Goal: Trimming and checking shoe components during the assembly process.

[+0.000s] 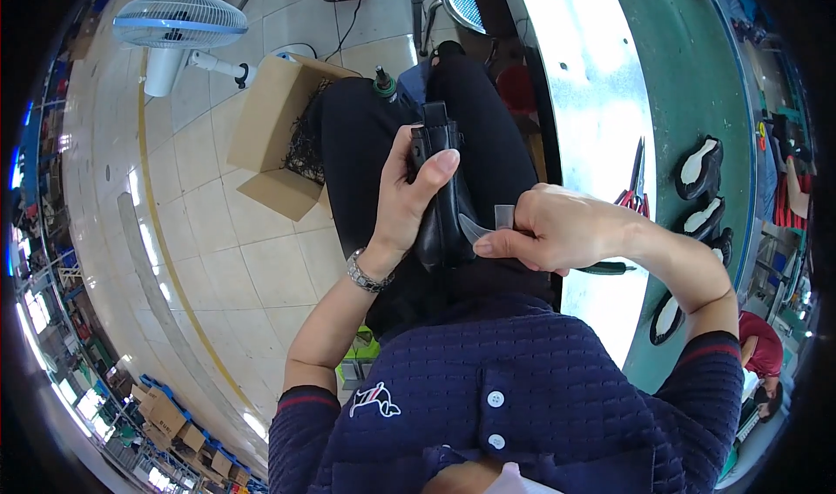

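My left hand [409,189] is wrapped round a black leather shoe [448,219] above my lap, the thumb pressing on its upper side. A dark block-like piece [434,113] juts from the shoe's far end. Close to the shoe's right side, my right hand [553,228] is closed on a thin, pale grey piece [473,229] with a curved, pointed end. The pointed end comes up to the shoe's side; I cannot tell whether it touches. A flat, squared part [504,216] of the same pale colour shows above my right thumb.
At right, a metal-topped bench [601,84] bears red-handled scissors [636,189] and a dark green-handled tool [607,268]. Black shoes [699,170] stand on a green belt [675,67] beyond. Left are a cardboard box [274,128] of black scraps and a fan [178,23].
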A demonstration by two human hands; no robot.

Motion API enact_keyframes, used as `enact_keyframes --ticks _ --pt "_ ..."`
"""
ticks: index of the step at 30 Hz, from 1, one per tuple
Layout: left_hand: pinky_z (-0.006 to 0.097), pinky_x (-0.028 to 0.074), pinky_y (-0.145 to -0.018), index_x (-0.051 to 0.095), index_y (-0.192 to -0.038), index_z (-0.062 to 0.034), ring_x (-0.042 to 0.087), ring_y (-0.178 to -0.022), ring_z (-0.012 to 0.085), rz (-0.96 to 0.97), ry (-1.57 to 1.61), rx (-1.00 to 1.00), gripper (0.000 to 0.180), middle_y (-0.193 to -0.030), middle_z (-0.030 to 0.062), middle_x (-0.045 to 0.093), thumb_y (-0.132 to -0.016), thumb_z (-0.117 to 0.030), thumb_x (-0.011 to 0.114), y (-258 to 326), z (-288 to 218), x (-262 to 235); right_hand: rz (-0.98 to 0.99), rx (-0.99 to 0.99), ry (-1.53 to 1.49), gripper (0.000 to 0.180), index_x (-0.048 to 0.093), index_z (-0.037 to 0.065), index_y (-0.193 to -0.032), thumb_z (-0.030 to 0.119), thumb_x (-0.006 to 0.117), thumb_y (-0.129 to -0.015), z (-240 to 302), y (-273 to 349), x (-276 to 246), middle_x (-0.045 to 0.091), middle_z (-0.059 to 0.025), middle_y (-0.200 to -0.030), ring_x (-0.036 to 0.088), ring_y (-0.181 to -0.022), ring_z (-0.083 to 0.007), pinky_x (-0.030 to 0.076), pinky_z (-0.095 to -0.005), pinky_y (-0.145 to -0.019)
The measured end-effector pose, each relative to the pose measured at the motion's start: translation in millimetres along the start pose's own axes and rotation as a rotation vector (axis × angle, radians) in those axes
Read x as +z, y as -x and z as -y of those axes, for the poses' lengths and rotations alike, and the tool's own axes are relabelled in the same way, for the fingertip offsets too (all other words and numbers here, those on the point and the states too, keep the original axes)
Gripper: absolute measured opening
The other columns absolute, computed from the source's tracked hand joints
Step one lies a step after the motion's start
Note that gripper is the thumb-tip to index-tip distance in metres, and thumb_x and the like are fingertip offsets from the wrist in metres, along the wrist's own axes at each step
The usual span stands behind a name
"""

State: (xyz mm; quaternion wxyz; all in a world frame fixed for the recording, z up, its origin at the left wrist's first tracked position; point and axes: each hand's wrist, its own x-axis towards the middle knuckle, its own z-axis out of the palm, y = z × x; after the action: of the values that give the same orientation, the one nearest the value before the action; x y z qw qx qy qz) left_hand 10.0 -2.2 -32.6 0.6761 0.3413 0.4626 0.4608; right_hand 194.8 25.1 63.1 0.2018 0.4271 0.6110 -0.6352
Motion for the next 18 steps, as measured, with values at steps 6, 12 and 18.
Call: enact_keyframes --ticks 6,12,18 --pt "0.019 0.043 -0.063 0.054 -0.101 -0.0093 0.049 -0.071 0.0032 -0.067 0.045 -0.039 0.03 -0.082 -0.0041 0.051 -0.088 -0.033 0.068 -11.6 -0.8 -7.6 0.02 0.094 0.057 0.071 0.057 -0.001 -0.054 0.055 0.046 -0.096 14.8 -10.4 -16.9 0.056 -0.0072 -0.049 0.06 -0.044 -0.0173 0.05 -0.0282 -0.047" --pt "0.02 0.043 -0.064 0.053 -0.102 -0.0099 0.048 -0.072 0.0028 0.001 0.109 -0.13 0.033 -0.086 -0.004 0.049 -0.09 -0.038 0.065 -31.7 1.8 -16.4 -0.048 -0.038 -0.467 0.064 0.057 0.003 -0.058 0.054 0.05 -0.095 -22.4 -26.7 1.1 0.054 -0.0022 -0.051 0.055 -0.044 -0.0114 0.046 -0.023 -0.047" --pt "0.02 0.042 -0.066 0.052 -0.102 -0.01 0.047 -0.073 0.0028 0.004 0.134 -0.122 0.035 -0.085 -0.0042 0.048 -0.09 -0.04 0.066 -31.4 1.0 -16.7 -0.873 0.162 -0.052 0.045 0.066 -0.004 -0.079 0.036 0.055 -0.097 -98.4 -25.4 -4.2 0.059 -0.0068 -0.058 0.06 -0.054 -0.0144 0.046 -0.0294 -0.055"
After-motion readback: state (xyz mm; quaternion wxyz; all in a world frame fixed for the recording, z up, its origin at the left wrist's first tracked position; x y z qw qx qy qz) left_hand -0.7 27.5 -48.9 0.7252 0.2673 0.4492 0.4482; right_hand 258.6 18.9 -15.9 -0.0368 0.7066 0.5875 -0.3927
